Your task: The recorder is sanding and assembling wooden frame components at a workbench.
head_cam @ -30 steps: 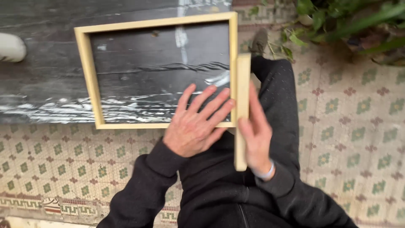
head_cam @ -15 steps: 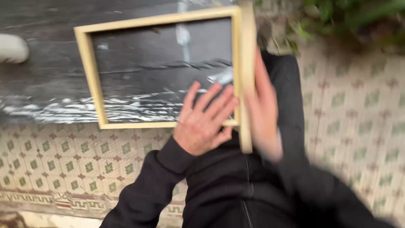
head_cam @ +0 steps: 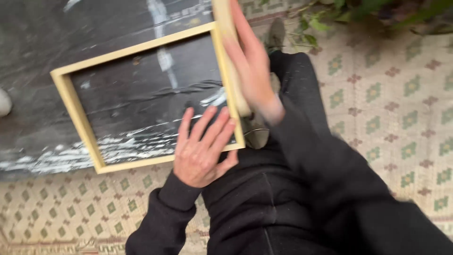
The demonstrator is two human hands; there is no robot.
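Two hands worked a frame — left flat, fingers spread; right gripped a strip.

A home patio or courtyard, seemingly: patterned cream floor tiles with green and red motifs, leafy green potted plants at one o'clock.

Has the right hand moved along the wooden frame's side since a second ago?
Yes. The right hand has slid up the wooden frame's right side, from near its lower corner toward the upper corner.
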